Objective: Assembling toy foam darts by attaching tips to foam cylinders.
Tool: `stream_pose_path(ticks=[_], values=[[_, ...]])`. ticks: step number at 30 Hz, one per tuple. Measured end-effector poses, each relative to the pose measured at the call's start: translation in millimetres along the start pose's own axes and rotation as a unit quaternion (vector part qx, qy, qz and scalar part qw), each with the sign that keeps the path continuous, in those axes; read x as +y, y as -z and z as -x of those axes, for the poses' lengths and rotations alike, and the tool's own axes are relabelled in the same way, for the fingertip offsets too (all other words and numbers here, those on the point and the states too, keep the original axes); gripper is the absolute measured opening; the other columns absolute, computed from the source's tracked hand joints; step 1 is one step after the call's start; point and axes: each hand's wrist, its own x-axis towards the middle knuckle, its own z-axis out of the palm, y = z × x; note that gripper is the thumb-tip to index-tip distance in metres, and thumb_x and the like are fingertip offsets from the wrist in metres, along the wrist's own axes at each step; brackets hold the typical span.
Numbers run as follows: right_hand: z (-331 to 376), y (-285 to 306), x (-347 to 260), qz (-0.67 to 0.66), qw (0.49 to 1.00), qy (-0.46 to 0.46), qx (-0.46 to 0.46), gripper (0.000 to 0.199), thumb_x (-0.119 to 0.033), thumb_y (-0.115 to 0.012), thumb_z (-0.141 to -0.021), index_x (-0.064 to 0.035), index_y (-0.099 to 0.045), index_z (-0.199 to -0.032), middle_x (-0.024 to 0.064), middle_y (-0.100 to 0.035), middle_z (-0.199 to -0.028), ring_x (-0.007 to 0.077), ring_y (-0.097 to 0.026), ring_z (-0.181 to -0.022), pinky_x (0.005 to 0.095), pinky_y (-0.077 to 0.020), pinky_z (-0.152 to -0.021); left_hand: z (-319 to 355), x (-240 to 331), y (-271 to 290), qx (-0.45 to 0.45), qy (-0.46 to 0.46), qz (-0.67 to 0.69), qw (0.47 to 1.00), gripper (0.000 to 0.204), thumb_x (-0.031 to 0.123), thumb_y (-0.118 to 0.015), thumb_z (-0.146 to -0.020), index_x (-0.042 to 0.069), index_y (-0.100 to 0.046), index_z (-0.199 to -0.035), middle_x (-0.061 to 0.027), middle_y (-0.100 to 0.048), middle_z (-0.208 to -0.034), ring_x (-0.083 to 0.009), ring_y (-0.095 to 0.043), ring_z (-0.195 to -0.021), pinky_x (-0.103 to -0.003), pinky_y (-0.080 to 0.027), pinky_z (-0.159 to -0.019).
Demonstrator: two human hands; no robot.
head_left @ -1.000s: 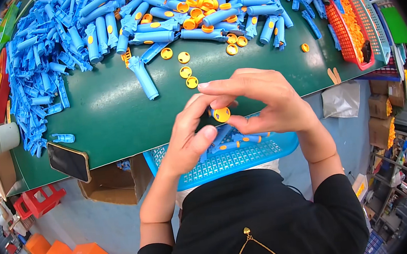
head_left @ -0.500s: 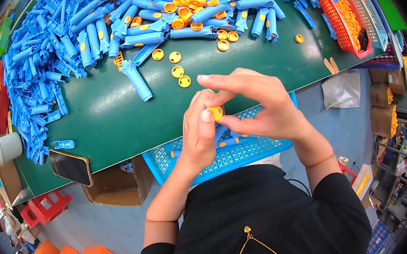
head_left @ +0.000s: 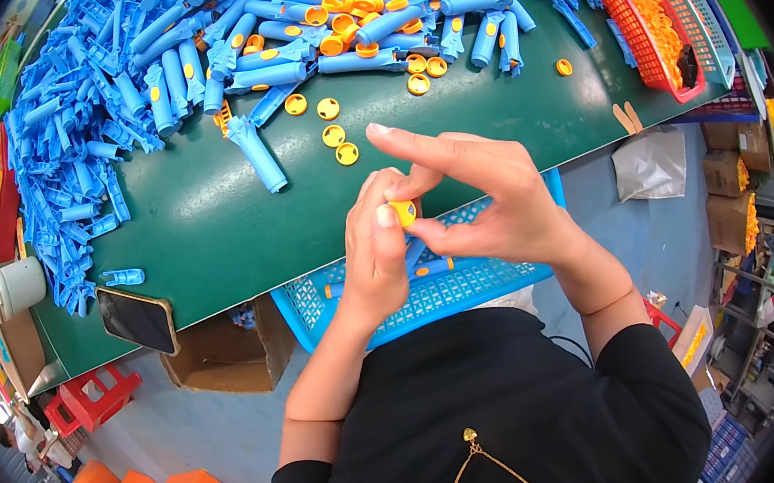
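Drawn in since a second ago: thumb of the left hand (head_left: 375, 254), now pressed to the small round yellow plastic cap (head_left: 405, 212).
Held between both hands, near the front edge of the smooth green bench (head_left: 206, 227). On the left, fingers curled almost to a fist, thumb on the cap; cannot tell of anything more inside the curl. On the right hand (head_left: 495, 188), thumb and a bent finger closed about the cap, another finger stretched out clear. Below, a light-blue perforated plastic basket (head_left: 504, 281) with slim blue pieces (head_left: 433, 267) inside. Beyond the hands, four loose yellow caps (head_left: 333, 136) in a short curving row, a flared blue plastic tube (head_left: 257, 156) to their left, then a broad heap of blue plastic parts (head_left: 80, 104).
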Motion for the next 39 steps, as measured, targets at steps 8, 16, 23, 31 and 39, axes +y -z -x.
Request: stream_pose_path(ticks=[8, 16, 23, 31, 39], values=[[0, 13, 22, -0.107, 0.993, -0.017, -0.048, 0.048, -0.009, -0.074, -0.076, -0.0041, -0.063, -0.123, 0.0079, -0.069, -0.094, 0.0173, -0.063, -0.086, 0.0275, -0.0492, -0.074, 3, -1, 3, -0.016, -0.021, -0.008, 1.000, 0.046, 0.041, -0.031, -0.096, 0.000, -0.048, -0.084, -0.0116, -0.045, -0.077, -0.0228, -0.046, -0.075, -0.033, -0.037, -0.068], [-12, 0, 30, -0.086, 0.992, -0.086, -0.020, 0.021, -0.007, -0.063, -0.088, -0.0034, -0.068, -0.108, 0.0081, -0.067, -0.094, 0.0148, -0.064, -0.086, 0.0239, -0.0471, -0.066, 2, 12, 18, -0.068, 0.128, 0.453, 0.880, 0.054, 0.054, -0.027, -0.096, 0.009, -0.041, -0.071, -0.0036, -0.041, -0.068, -0.0183, -0.041, -0.070, -0.033, -0.037, -0.075], [-10, -9, 38, -0.078, 0.992, -0.098, -0.009, 0.020, -0.008, -0.062, -0.089, -0.0031, -0.068, -0.107, 0.0079, -0.066, -0.094, 0.0146, -0.064, -0.088, 0.0235, -0.0470, -0.066, 5, 15, 22, -0.070, 0.198, 0.559, 0.802, 0.047, 0.050, -0.031, -0.093, 0.015, -0.036, -0.063, 0.0014, -0.036, -0.057, -0.0162, -0.039, -0.060, -0.036, -0.038, -0.070], [-11, -17, 45, -0.043, 0.990, -0.135, -0.015, 0.019, -0.005, -0.065, -0.086, -0.0030, -0.068, -0.104, 0.0060, -0.064, -0.087, 0.0144, -0.061, -0.079, 0.0258, -0.0468, -0.065, 14, 15, 18, -0.078, 0.165, 0.439, 0.880, 0.048, 0.048, -0.037, -0.092, 0.012, -0.039, -0.061, -0.0013, -0.040, -0.056, -0.0151, -0.038, -0.052, -0.033, -0.037, -0.061], [-11, -38, 52, 0.224, 0.975, 0.005, 0.003, 0.024, -0.011, -0.077, -0.072, -0.0059, -0.066, -0.092, 0.0055, -0.060, -0.091, 0.0259, -0.060, -0.083, 0.0317, -0.0498, -0.068, -1, 39, 51, 0.016, -0.052, -0.292, 0.955, 0.024, 0.026, -0.065, -0.087, 0.004, -0.061, -0.082, -0.0083, -0.058, -0.071, -0.0276, -0.055, -0.070, -0.040, -0.045, -0.065]])
